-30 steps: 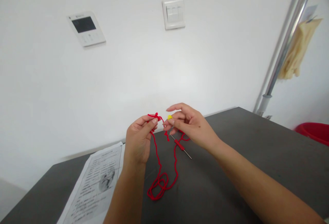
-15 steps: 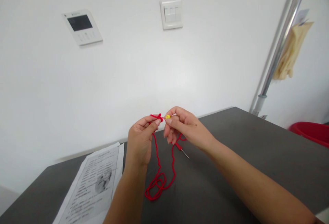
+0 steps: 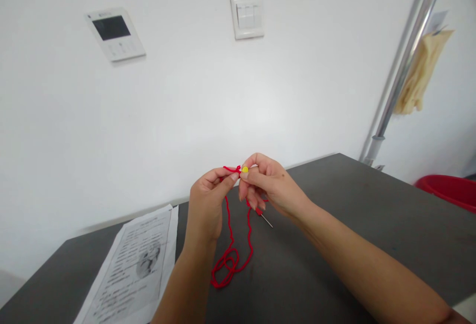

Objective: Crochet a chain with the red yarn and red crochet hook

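My left hand (image 3: 206, 200) pinches a small knot of red yarn (image 3: 230, 244) between thumb and fingers, raised above the dark table (image 3: 334, 244). My right hand (image 3: 269, 185) is closed in a pinch on a small yellow bead (image 3: 244, 169), pressed right against the yarn knot. The two hands touch at the fingertips. The yarn hangs down from them in two strands to a loose coil on the table. A thin crochet hook (image 3: 264, 217) with a red grip lies on the table, partly hidden under my right fingers.
A printed sheet of paper (image 3: 134, 269) lies on the table's left part. A metal pole (image 3: 403, 61) stands at the back right with a tan cloth (image 3: 420, 76) hanging beside it. A red tub (image 3: 446, 190) sits beyond the table's right edge. The wall holds a switch plate (image 3: 247, 17) and an intercom panel (image 3: 113, 34).
My right hand's fingers curled from spread into a tight pinch and closed the gap to my left hand. The yellow bead now meets the yarn knot.
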`<state>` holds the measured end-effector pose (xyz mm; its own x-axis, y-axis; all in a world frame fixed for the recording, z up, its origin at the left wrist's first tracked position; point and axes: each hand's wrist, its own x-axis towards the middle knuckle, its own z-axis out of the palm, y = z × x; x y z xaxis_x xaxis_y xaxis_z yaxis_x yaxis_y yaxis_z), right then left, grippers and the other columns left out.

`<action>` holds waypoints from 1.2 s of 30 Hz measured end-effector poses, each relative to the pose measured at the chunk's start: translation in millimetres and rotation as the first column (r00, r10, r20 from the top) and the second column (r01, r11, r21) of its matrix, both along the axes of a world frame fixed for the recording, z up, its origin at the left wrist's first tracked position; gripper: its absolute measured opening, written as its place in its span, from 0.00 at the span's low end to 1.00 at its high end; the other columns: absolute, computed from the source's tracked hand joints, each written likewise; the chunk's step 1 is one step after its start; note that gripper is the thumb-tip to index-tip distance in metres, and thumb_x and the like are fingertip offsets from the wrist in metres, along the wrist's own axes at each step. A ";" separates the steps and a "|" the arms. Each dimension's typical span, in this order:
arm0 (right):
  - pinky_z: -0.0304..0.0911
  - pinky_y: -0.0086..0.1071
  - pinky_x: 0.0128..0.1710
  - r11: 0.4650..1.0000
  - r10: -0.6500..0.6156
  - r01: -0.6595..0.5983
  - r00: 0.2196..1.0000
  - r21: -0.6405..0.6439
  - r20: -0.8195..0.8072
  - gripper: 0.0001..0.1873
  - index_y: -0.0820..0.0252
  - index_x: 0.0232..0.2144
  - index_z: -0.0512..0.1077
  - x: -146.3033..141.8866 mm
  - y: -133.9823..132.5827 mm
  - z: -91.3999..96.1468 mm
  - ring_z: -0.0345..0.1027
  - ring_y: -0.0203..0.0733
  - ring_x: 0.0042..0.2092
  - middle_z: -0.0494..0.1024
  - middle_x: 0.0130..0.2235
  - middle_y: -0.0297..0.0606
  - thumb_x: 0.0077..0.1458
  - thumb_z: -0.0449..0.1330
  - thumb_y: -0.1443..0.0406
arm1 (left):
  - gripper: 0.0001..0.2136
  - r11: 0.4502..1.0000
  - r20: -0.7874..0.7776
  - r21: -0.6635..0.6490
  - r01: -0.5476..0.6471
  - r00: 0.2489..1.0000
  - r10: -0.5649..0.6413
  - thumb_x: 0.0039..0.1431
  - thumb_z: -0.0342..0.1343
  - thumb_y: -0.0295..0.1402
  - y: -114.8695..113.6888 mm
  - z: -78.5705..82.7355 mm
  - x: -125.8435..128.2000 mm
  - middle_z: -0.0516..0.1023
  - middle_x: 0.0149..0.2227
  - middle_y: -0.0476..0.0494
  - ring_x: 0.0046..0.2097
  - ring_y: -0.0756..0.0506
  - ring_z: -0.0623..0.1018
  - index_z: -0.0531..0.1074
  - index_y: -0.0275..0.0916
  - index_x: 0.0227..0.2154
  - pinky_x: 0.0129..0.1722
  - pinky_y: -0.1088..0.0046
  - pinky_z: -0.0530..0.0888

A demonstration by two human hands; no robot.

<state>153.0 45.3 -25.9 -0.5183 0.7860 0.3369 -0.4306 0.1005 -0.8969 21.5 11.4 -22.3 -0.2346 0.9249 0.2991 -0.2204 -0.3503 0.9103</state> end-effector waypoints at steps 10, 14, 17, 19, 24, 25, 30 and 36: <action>0.50 0.19 0.10 1.000 0.019 -0.019 1.000 -0.002 -0.013 0.16 0.57 0.32 0.60 0.3 0.2 1.6 0.63 0.30 0.13 0.80 0.20 0.30 0.51 0.65 0.59 | 0.03 0.999 -0.019 0.023 -0.042 0.999 0.042 0.42 0.68 0.27 -1.3 -0.5 0.5 0.82 0.26 0.49 0.33 0.49 0.78 0.81 0.39 0.23 0.40 0.71 0.72; 0.49 0.18 0.10 0.998 0.067 -0.067 0.998 -0.018 -0.021 0.16 0.57 0.31 0.61 1.2 2.3 0.8 0.61 0.29 0.12 0.79 0.19 0.30 0.49 0.66 0.60 | 0.04 0.998 -0.045 0.028 -0.057 0.997 0.058 0.43 0.69 0.28 -2.1 -0.9 1.2 0.82 0.27 0.48 0.32 0.49 0.77 0.81 0.39 0.24 0.39 0.71 0.72; 0.47 0.18 0.09 0.994 0.102 -0.103 0.994 -0.037 -0.033 0.16 0.57 0.30 0.62 1.9 4.3 0.8 0.59 0.28 0.11 0.78 0.17 0.30 0.47 0.67 0.61 | 0.05 0.997 -0.059 0.034 -0.072 0.996 0.074 0.42 0.70 0.29 -2.5 -0.5 2.1 0.82 0.26 0.48 0.32 0.48 0.77 0.81 0.39 0.24 0.39 0.70 0.73; 0.47 0.18 0.08 0.993 0.112 -0.113 0.993 -0.044 -0.039 0.16 0.58 0.29 0.63 2.0 5.3 1.2 0.58 0.27 0.11 0.78 0.17 0.30 0.46 0.68 0.60 | 0.05 0.997 -0.060 0.037 -0.073 0.995 0.075 0.42 0.70 0.29 -2.6 0.0 2.6 0.81 0.26 0.48 0.32 0.47 0.78 0.81 0.39 0.24 0.38 0.69 0.73; 0.46 0.18 0.08 0.990 0.129 -0.131 0.991 -0.047 -0.042 0.17 0.58 0.28 0.64 2.0 6.6 0.7 0.57 0.27 0.11 0.78 0.16 0.30 0.46 0.69 0.60 | 0.03 0.996 -0.086 0.054 -0.076 0.993 0.080 0.44 0.68 0.28 -2.3 -0.6 1.8 0.81 0.26 0.48 0.32 0.47 0.78 0.81 0.39 0.24 0.38 0.70 0.73; 0.46 0.18 0.08 0.990 0.131 -0.133 0.990 -0.049 -0.045 0.16 0.58 0.28 0.64 2.0 6.7 0.3 0.57 0.27 0.11 0.78 0.17 0.30 0.46 0.68 0.60 | 0.03 0.995 -0.095 0.060 -0.081 0.992 0.087 0.45 0.68 0.28 -2.2 -1.1 1.5 0.82 0.26 0.48 0.32 0.47 0.78 0.81 0.39 0.25 0.38 0.70 0.73; 0.46 0.18 0.09 0.987 0.145 -0.149 0.987 -0.062 -0.065 0.15 0.58 0.28 0.64 2.1 6.8 -0.5 0.57 0.27 0.11 0.78 0.17 0.30 0.47 0.68 0.60 | 0.02 0.993 -0.122 0.078 -0.089 0.988 0.098 0.47 0.67 0.28 -2.1 -3.4 0.4 0.82 0.27 0.48 0.32 0.48 0.78 0.81 0.39 0.25 0.39 0.70 0.72; 0.46 0.18 0.09 0.985 0.144 -0.149 0.987 -0.087 -0.066 0.16 0.59 0.27 0.66 2.9 5.3 2.1 0.56 0.27 0.11 0.78 0.17 0.30 0.45 0.69 0.60 | 0.02 0.994 -0.124 0.076 -0.078 0.988 0.087 0.47 0.67 0.28 -3.3 -3.1 0.1 0.82 0.27 0.48 0.33 0.47 0.78 0.81 0.40 0.26 0.38 0.69 0.73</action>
